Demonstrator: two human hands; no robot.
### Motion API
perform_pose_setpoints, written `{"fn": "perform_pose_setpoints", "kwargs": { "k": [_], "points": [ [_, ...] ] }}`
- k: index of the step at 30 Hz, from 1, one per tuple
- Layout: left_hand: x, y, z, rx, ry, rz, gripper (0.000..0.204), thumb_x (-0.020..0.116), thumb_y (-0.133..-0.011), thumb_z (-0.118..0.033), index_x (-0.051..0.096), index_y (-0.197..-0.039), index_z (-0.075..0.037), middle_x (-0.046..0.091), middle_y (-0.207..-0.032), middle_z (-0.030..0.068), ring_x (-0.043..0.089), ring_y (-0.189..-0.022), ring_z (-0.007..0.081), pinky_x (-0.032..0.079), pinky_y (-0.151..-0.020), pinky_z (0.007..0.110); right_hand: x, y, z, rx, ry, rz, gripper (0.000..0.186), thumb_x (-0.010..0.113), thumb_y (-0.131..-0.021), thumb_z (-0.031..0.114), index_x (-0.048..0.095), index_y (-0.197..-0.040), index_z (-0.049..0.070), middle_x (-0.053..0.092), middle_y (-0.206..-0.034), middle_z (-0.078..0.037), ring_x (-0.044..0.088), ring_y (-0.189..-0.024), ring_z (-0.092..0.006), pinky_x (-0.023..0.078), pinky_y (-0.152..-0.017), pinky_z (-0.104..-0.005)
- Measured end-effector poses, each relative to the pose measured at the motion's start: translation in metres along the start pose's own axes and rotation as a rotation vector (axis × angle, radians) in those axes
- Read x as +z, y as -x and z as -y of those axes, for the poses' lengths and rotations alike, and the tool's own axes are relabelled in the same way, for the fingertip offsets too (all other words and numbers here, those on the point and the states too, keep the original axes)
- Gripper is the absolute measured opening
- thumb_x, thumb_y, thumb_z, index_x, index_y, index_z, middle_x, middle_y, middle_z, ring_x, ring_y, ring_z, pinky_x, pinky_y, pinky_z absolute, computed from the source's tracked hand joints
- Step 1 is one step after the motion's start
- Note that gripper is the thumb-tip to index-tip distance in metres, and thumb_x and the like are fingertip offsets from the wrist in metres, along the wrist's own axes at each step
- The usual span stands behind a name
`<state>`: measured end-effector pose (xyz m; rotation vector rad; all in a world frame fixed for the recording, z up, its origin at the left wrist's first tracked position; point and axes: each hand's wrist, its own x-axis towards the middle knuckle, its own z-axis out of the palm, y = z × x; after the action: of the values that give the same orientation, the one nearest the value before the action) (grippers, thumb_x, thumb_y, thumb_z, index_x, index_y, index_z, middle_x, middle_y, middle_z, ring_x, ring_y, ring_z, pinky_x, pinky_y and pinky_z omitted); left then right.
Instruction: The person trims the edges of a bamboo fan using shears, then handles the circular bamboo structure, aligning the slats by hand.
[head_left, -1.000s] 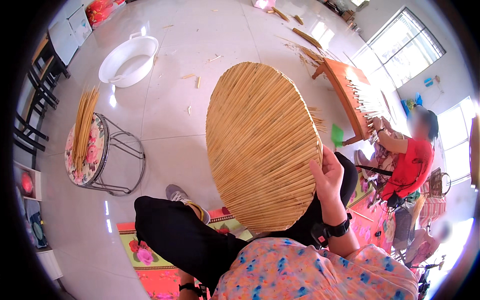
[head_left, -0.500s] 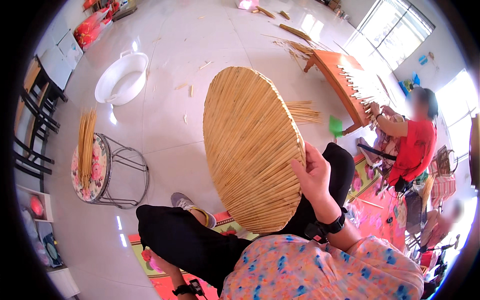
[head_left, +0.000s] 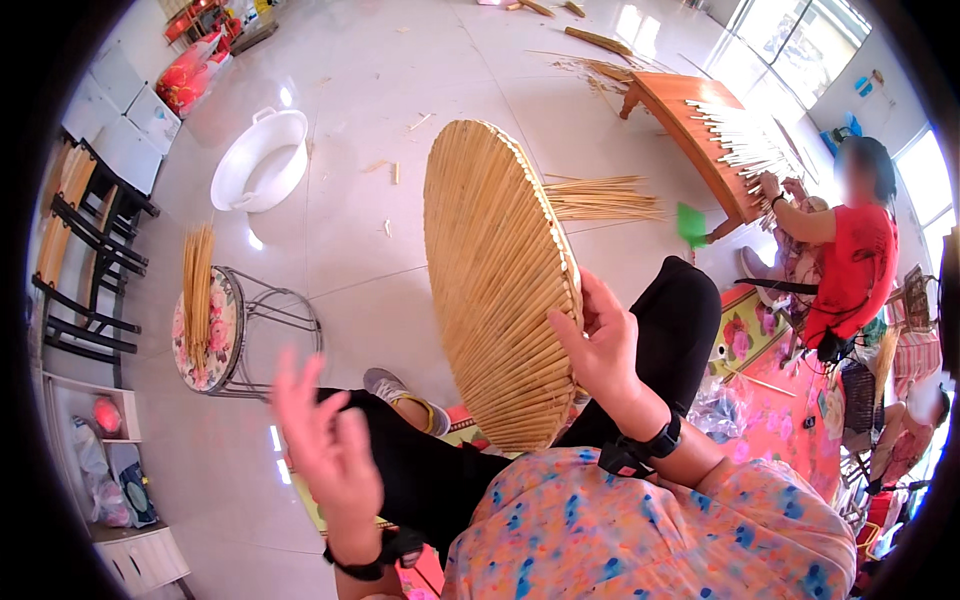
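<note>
A round woven panel of thin tan stalks, laid side by side in a fan-like pattern, stands tilted above my lap. My right hand grips its right rim, thumb on the near face and the fingers partly hidden behind. Pale stalk ends line that edge. Off to the left, my left hand is raised over my thigh, slightly smeared by motion. Its fingers are spread and nothing is in them.
A stool with a flowered seat bears a bundle of stalks at left. Beyond it is a white tub. More stalks lie behind the panel. A person in red works at a wooden table with pale strips.
My left hand has risen from low beside my left leg to above the thigh, fingers spread. The panel has turned more edge-on, still in my right hand. The whole view has shifted slightly.
</note>
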<state>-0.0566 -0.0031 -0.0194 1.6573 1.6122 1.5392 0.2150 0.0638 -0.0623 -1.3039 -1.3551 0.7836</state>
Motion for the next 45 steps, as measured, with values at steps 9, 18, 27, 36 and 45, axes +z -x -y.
{"fn": "perform_pose_setpoints", "kwargs": {
  "k": [9,18,27,36,45],
  "points": [
    [0.079,-0.054,-0.019,-0.47,0.333,0.452,0.07,0.059,-0.099,-0.02,0.022,-0.155,-0.002,0.038,-0.151,0.019,0.051,-0.128,0.0277,0.05,-0.093,0.038,0.03,0.02,0.025,-0.166,0.016,0.205,0.068,0.077,-0.079,0.01,0.048,-0.139,-0.002,0.063,-0.12,-0.025,0.066,-0.107,-0.0375,0.057,-0.085,-0.0403],
    [0.052,-0.076,0.003,-0.522,0.411,0.27,0.058,0.059,-0.088,-0.006,0.038,-0.141,0.004,0.054,-0.129,0.017,0.056,-0.115,0.0237,0.045,-0.098,0.036,0.074,0.007,0.032,-0.267,-0.331,0.797,0.087,0.073,-0.085,0.017,0.023,-0.154,-0.001,0.03,-0.156,-0.025,0.035,-0.143,-0.0371,0.034,-0.115,-0.042],
    [-0.027,-0.029,0.009,-0.49,0.495,-0.18,0.053,0.048,-0.085,0.004,0.045,-0.138,0.005,0.059,-0.127,0.0158,0.062,-0.111,0.0248,0.05,-0.094,0.034,0.086,0.022,-0.013,-0.307,-0.369,0.805,0.042,0.069,-0.089,0.01,0.059,-0.129,0.0,0.061,-0.131,-0.019,0.061,-0.117,-0.0273,0.05,-0.097,-0.0368],
    [-0.06,0.0,-0.027,-0.214,0.523,-0.4,0.061,0.048,-0.081,0.002,0.041,-0.142,0.006,0.056,-0.131,0.0167,0.057,-0.119,0.0248,0.045,-0.103,0.035,0.034,-0.031,-0.101,0.358,-0.455,0.309,0.027,0.061,-0.09,0.002,0.065,-0.117,0.0,0.068,-0.109,-0.007,0.064,-0.097,-0.0164,0.049,-0.088,-0.0275],
    [-0.081,0.015,-0.028,-0.058,0.588,-0.424,0.07,0.057,-0.076,-0.019,0.042,-0.141,0.005,0.057,-0.129,0.0184,0.058,-0.118,0.0297,0.045,-0.104,0.039,0.013,-0.067,-0.152,0.53,-0.36,-0.178,0.063,0.057,-0.096,0.028,0.036,-0.151,0.005,0.042,-0.15,-0.013,0.041,-0.135,-0.0254,0.033,-0.111,-0.0391]
  ]
}}
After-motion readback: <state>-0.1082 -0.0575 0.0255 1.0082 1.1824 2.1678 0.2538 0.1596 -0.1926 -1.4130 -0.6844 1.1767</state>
